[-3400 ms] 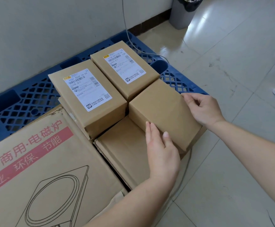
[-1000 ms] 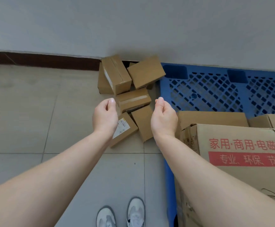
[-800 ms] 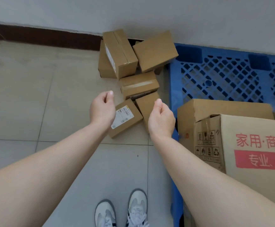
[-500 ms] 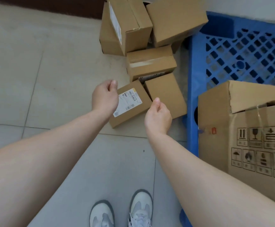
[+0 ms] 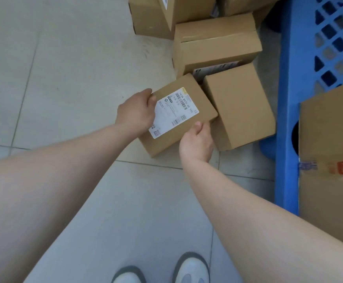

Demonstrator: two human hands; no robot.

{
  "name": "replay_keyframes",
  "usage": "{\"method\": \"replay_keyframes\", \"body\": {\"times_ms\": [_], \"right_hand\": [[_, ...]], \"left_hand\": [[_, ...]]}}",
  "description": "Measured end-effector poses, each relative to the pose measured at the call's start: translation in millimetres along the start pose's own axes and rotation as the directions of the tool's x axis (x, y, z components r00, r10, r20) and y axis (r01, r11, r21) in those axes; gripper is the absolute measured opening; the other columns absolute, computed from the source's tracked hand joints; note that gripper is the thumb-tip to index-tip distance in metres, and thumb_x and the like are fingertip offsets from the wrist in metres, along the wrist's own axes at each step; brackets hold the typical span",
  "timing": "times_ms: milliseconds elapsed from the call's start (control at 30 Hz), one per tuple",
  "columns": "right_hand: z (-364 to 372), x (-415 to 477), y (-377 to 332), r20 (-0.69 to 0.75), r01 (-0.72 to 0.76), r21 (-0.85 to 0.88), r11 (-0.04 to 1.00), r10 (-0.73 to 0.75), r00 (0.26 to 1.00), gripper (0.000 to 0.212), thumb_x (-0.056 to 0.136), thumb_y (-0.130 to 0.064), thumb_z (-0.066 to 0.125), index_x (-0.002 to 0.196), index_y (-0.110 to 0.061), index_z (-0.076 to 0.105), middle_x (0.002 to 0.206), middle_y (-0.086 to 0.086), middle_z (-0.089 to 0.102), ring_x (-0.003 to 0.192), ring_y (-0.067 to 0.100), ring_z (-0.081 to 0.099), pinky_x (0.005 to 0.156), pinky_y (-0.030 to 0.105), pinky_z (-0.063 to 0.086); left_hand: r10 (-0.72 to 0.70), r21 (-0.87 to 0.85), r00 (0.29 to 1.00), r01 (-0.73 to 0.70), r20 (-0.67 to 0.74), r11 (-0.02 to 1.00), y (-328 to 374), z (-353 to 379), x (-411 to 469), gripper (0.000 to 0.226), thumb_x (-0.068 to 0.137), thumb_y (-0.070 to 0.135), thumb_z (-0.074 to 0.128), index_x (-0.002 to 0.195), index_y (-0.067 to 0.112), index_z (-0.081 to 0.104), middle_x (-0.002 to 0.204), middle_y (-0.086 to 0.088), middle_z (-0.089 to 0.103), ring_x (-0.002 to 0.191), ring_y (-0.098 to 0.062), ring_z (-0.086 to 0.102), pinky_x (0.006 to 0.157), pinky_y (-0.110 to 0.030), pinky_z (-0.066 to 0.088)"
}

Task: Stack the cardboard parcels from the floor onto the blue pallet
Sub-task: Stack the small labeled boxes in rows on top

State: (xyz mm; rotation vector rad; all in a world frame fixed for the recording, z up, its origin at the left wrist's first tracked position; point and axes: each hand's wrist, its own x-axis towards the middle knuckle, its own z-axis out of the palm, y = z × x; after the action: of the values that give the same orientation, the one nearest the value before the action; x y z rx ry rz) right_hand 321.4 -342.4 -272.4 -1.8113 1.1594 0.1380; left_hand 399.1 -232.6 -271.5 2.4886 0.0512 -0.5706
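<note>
Since the labelled parcel [image 5: 178, 117] lies nearest, mid-frame, left grip [image 5: 135, 113] and right grip [image 5: 197, 142] clamp its opposite edges, likely for a level lift.

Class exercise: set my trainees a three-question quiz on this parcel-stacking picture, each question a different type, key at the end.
1. True or false: the left hand and right hand both grip the labelled parcel.
2. Relative to the blue pallet, the plain parcel lies: A on top; B beside it, on the floor; C underneath.
3. Fill in: the labelled parcel's white shipping label faces ___.
Key: 1 true; 2 B; 3 up.
</note>
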Motion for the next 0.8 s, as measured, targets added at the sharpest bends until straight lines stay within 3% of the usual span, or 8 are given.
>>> {"method": "replay_keyframes", "body": {"times_ms": [67, 100, 200, 300, 367, 467, 667, 800], "right_hand": [[4, 2, 5, -0.010, 0.013, 0.001, 1.000, -0.013, 1.000, 0.042, 0.101, -0.028, 0.027, 0.143, -0.023, 0.033, 0.137, 0.002, 0.050, 0.124, 0.025, 0.045, 0.089, 0.028, 0.032], [5, 4, 9, -0.011, 0.030, -0.019, 0.999, -0.030, 0.999, 0.044, 0.101, -0.028, 0.027, 0.145, -0.025, 0.029, 0.139, 0.002, 0.048, 0.126, 0.024, 0.044, 0.093, 0.028, 0.033], [11, 6, 23, 0.034, 0.158, -0.109, 0.981, -0.156, 0.987, 0.046, 0.100, -0.030, 0.027, 0.146, -0.030, 0.028, 0.139, -0.001, 0.049, 0.125, 0.023, 0.047, 0.098, 0.033, 0.038], [10, 5, 36, 0.137, 0.226, -0.148, 0.963, -0.206, 0.969, 0.049, 0.101, -0.030, 0.027, 0.148, -0.034, 0.018, 0.150, -0.009, 0.034, 0.133, 0.017, 0.039, 0.100, 0.028, 0.033], [7, 5, 42, 0.169, 0.239, -0.153, 0.959, -0.213, 0.962, 0.050, 0.101, -0.029, 0.027, 0.148, -0.035, 0.014, 0.152, -0.013, 0.029, 0.134, 0.014, 0.037, 0.095, 0.023, 0.032], [-1, -1, 39, 0.170, 0.265, -0.160, 0.951, -0.238, 0.956, 0.051, 0.101, -0.027, 0.028, 0.148, -0.037, 0.013, 0.151, -0.014, 0.031, 0.131, 0.015, 0.040, 0.090, 0.022, 0.032], [-41, -31, 7, 0.190, 0.359, -0.153, 0.920, -0.329, 0.925, 0.049, 0.101, -0.023, 0.029, 0.149, -0.030, 0.018, 0.149, -0.009, 0.036, 0.131, 0.014, 0.039, 0.092, 0.020, 0.030], [-79, -64, -26, 0.157, 0.396, -0.119, 0.911, -0.377, 0.913, 0.049, 0.101, -0.021, 0.030, 0.148, -0.025, 0.021, 0.148, -0.006, 0.039, 0.130, 0.016, 0.040, 0.095, 0.022, 0.030]], "left_hand": [[-0.004, 0.052, 1.000, 0.005, -0.023, 0.999, -12, 7, -8, 0.039, 0.100, 0.036, 0.031, 0.129, 0.019, 0.051, 0.117, -0.008, 0.060, 0.117, -0.032, 0.052, 0.090, -0.039, 0.041], [-0.018, 0.065, 1.000, 0.020, -0.019, 0.998, -18, 11, -12, 0.043, 0.099, 0.038, 0.030, 0.136, 0.020, 0.045, 0.122, -0.010, 0.058, 0.117, -0.032, 0.052, 0.089, -0.039, 0.042], [-0.021, -0.010, 1.000, 0.021, 0.008, 1.000, -36, 28, -25, 0.041, 0.099, 0.036, 0.028, 0.135, 0.023, 0.042, 0.113, -0.014, 0.056, 0.111, -0.033, 0.052, 0.080, -0.036, 0.041], [-0.067, -0.180, 0.996, 0.076, 0.054, 0.981, -39, 38, -40, 0.051, 0.102, 0.030, 0.028, 0.151, 0.025, 0.017, 0.147, -0.005, 0.042, 0.133, -0.023, 0.041, 0.101, -0.029, 0.032], [-0.086, -0.237, 0.995, 0.097, 0.055, 0.967, -35, 41, -50, 0.052, 0.103, 0.028, 0.027, 0.152, 0.027, 0.011, 0.154, 0.005, 0.032, 0.137, -0.017, 0.036, 0.101, -0.021, 0.028], [-0.073, -0.277, 0.997, 0.072, 0.006, 0.958, -29, 38, -60, 0.051, 0.103, 0.027, 0.027, 0.152, 0.027, 0.011, 0.155, 0.007, 0.030, 0.138, -0.016, 0.035, 0.101, -0.018, 0.026], [-0.097, -0.357, 0.995, 0.076, -0.040, 0.931, -6, 3, -91, 0.051, 0.103, 0.026, 0.028, 0.151, 0.030, 0.013, 0.152, 0.010, 0.035, 0.136, -0.012, 0.037, 0.090, -0.007, 0.023], [-0.094, -0.425, 0.994, 0.058, -0.063, 0.903, 30, -39, -120, 0.050, 0.103, 0.025, 0.028, 0.151, 0.031, 0.015, 0.151, 0.014, 0.034, 0.134, -0.004, 0.035, 0.091, -0.005, 0.023]]}}
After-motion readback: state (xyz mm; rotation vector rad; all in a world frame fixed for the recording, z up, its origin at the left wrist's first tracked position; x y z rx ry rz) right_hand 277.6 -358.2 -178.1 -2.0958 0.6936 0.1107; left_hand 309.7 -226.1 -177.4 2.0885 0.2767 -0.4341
